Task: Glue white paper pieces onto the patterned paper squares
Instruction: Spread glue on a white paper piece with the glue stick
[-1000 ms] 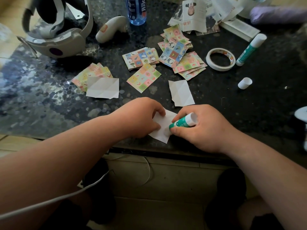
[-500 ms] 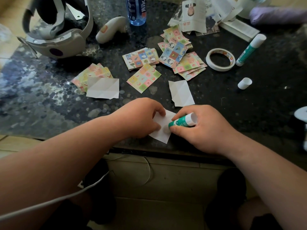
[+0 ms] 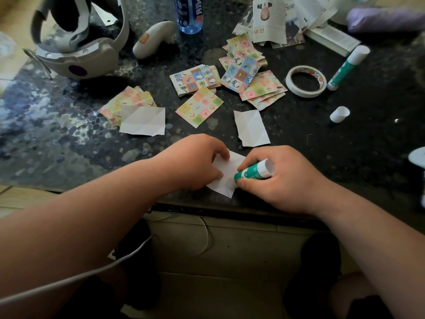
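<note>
A small white paper piece [image 3: 226, 178] lies at the near edge of the dark table. My left hand [image 3: 195, 161] presses it down with curled fingers, covering its left part. My right hand [image 3: 285, 178] grips a green and white glue stick [image 3: 254, 172], tip down on the paper's right side. Two more white pieces lie beyond: one [image 3: 251, 128] just above my hands, another [image 3: 143, 120] to the left over a pastel stack [image 3: 125, 101]. Patterned paper squares are scattered further back, a single one [image 3: 199, 106] and several in piles [image 3: 247, 72].
A glue cap [image 3: 338, 114], a tape roll [image 3: 305, 81] and a second capped glue stick [image 3: 347, 66] lie at right. A headset [image 3: 78, 54], a controller [image 3: 153, 39] and a blue bottle [image 3: 189, 13] stand at the back left. Printed paper scraps [image 3: 272, 21] sit at the back.
The glue stick has shifted slightly on the white paper under my right hand. My left hand stays put on the paper.
</note>
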The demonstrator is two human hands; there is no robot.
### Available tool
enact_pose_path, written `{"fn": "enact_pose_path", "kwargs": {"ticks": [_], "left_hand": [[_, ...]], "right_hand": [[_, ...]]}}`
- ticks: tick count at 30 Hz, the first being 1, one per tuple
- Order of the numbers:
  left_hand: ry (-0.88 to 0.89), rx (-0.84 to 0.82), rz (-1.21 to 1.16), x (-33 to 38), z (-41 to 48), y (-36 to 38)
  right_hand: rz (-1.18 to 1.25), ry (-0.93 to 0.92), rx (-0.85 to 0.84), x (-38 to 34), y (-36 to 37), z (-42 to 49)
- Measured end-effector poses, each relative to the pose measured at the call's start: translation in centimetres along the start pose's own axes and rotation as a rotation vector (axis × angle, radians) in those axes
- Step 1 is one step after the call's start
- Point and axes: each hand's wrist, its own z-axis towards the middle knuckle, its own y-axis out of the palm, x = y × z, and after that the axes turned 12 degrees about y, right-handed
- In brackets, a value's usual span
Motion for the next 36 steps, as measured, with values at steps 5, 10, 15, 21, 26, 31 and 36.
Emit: {"fn": "enact_pose_path", "kwargs": {"ticks": [5,10,15,21,26,31,36], "left_hand": [[0.001,0.003,-0.002,-0.1,-0.1,0.1],[-0.004,0.004,-0.014,0.0,-0.3,0.0],[-0.003,0.07,-0.086,0.1,-1.1,0.7],[0.001,0.222,-0.227,0.6,-2.0,1.7],[0.008,0.239,-0.352,1.3,-1.7,0.4],[0.057,0.216,-0.427,2.2,-1.8,0.0],[-0.004,0.271,-0.608,2.5,-1.8,-0.2]], "right_hand": [[-0.025,-0.017,-0.083,-0.3,0.0,-0.3],[-0.012,-0.001,-0.072,-0.1,0.0,-0.2],[0.464,0.019,-0.151,0.7,-3.9,-0.2],[0.991,-0.036,0.0,1.1,-5.3,-0.2],[0.479,-0.17,0.196,0.2,-3.1,-0.4],[0.229,-0.171,0.19,-0.3,-1.8,-0.7],[0.328,-0.133,0.215,-0.6,-0.9,-0.7]]}}
